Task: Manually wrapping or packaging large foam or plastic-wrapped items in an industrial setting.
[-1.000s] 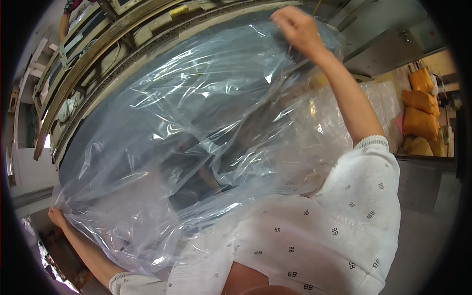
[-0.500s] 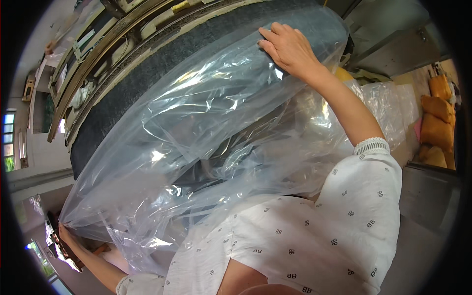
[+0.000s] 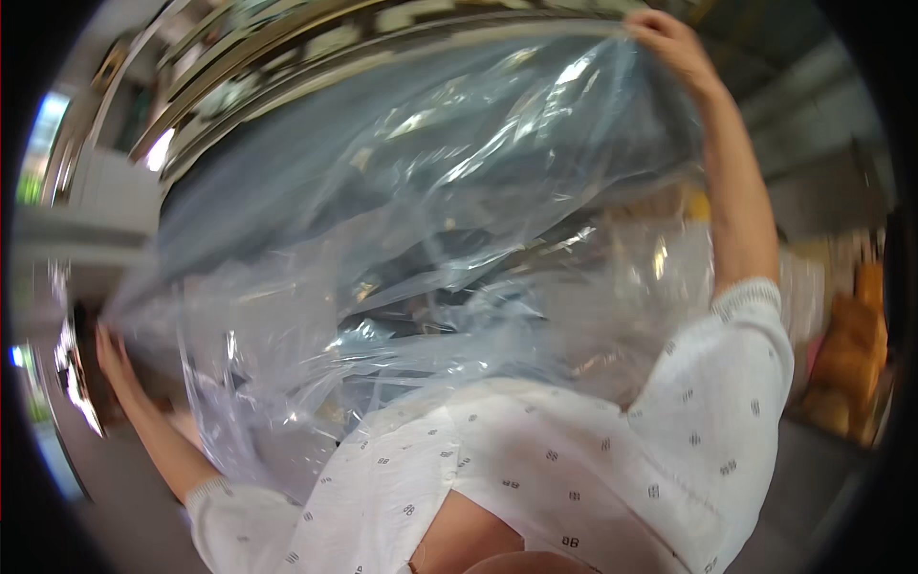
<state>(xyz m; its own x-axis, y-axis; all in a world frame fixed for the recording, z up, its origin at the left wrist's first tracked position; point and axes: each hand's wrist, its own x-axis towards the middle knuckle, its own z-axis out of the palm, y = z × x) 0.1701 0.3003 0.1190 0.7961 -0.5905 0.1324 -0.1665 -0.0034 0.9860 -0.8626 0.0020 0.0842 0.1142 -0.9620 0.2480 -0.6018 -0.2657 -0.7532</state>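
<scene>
A large sheet of clear plastic film [image 3: 449, 206] stretches between my two hands, shiny and creased, and hangs in loose folds down to my shirt. Far out to the left, my left hand [image 3: 112, 352] is closed on one end of the film, where it draws to a point. My right hand [image 3: 665, 46] is raised at the far right with its fingers pinched on the film's upper edge. Beneath the film lies a dark, long work surface [image 3: 215, 158], seen partly through it. Motion smears the picture somewhat.
Long rails of a machine [image 3: 277, 53] run along the far side of the dark surface. At the right are orange-brown bundles [image 3: 843, 349], and more clear plastic [image 3: 805, 292] hangs or lies beside them. Something yellow [image 3: 699, 206] shows near my right forearm.
My right hand has moved up and to the right, from on top of the film to its edge. My left hand is higher in view. The film is drawn wider, and the view has turned.
</scene>
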